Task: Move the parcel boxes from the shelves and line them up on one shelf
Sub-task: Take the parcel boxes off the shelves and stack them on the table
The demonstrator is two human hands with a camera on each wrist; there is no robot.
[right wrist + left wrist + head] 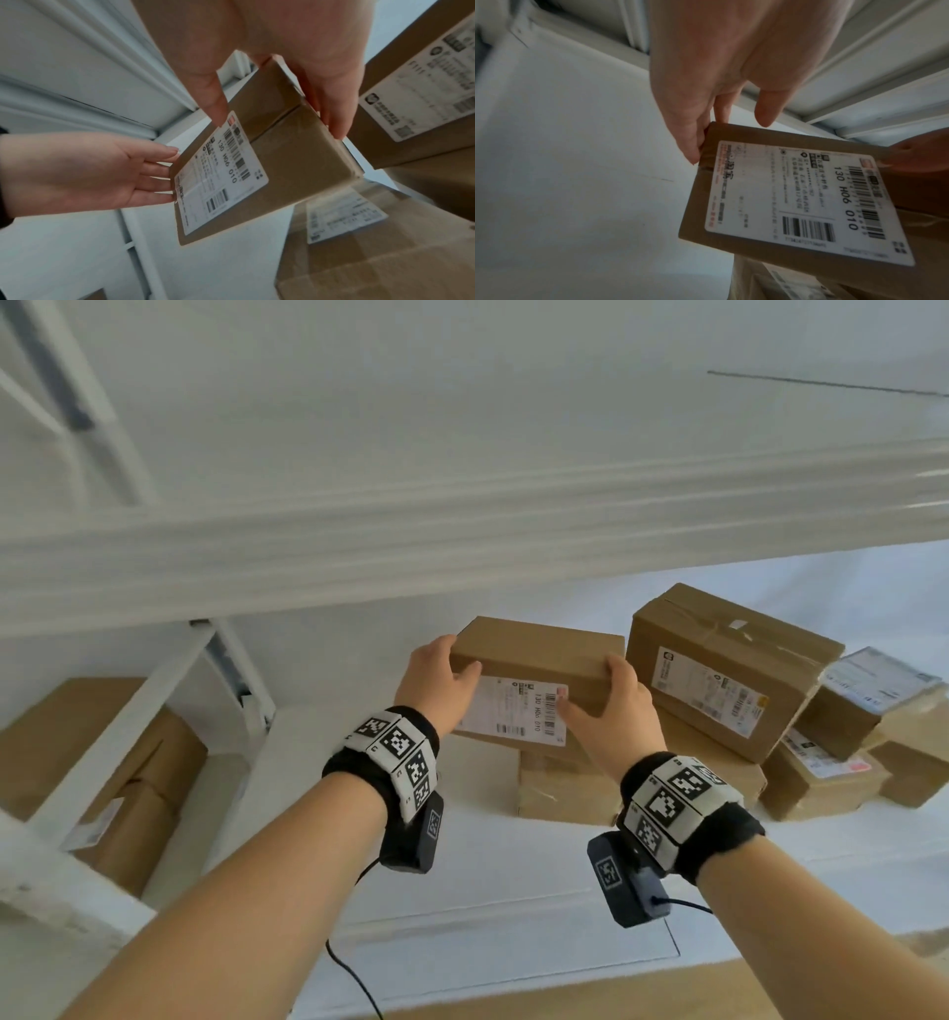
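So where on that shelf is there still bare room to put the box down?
Bare shelf lies left of the held box, between the white upright and the low box. Its front strip is also bare. The right is crowded with stacked parcels.

Both bare forearms reach up and forward, each wrist wearing a black band with printed markers. The left hand (434,680) grips the left end of a box (534,670), thumb on its front. The right hand (611,711) clasps the right end, thumb in front, fingers behind.
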